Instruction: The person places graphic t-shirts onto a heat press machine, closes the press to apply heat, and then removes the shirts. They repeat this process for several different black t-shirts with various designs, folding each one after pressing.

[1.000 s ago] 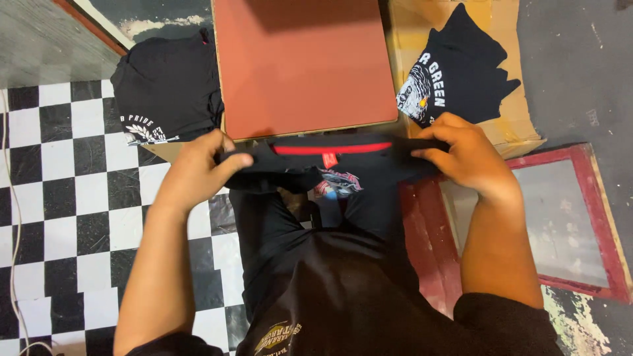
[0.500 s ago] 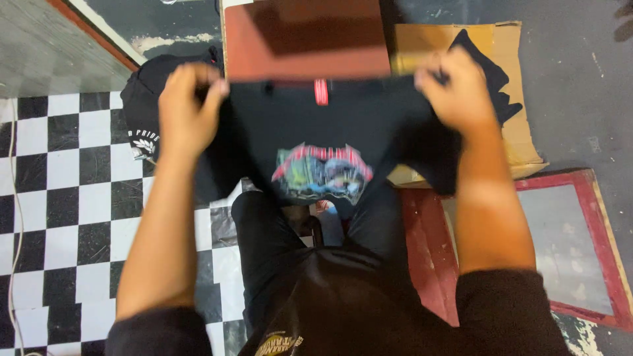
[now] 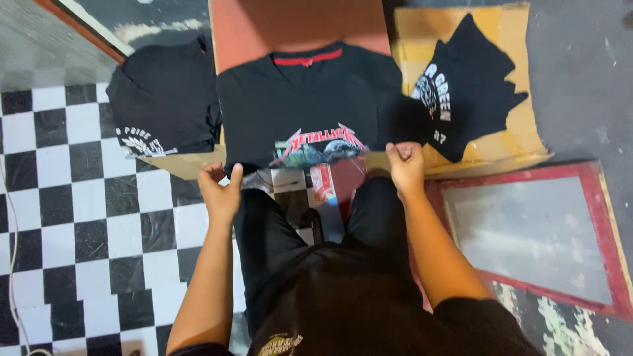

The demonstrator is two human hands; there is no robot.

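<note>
Gripping the lower hem of a black printed T-shirt (image 3: pixel 310 112), the left hand (image 3: pixel 221 188) pinches the near left corner while the right hand (image 3: pixel 405 165) pinches the near right corner. From the head view, the shirt lies flat, collar away from the person, across a reddish board (image 3: pixel 250 26), stretching forward from both hands. Folded black shirts (image 3: pixel 161 99) sit left; another black shirt (image 3: pixel 468 79) lies on cardboard (image 3: pixel 514 125) right.

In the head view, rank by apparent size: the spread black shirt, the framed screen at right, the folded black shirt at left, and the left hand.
1. Spread black shirt
2. Framed screen, close to it, so their order is unsure
3. Folded black shirt
4. Left hand
</note>
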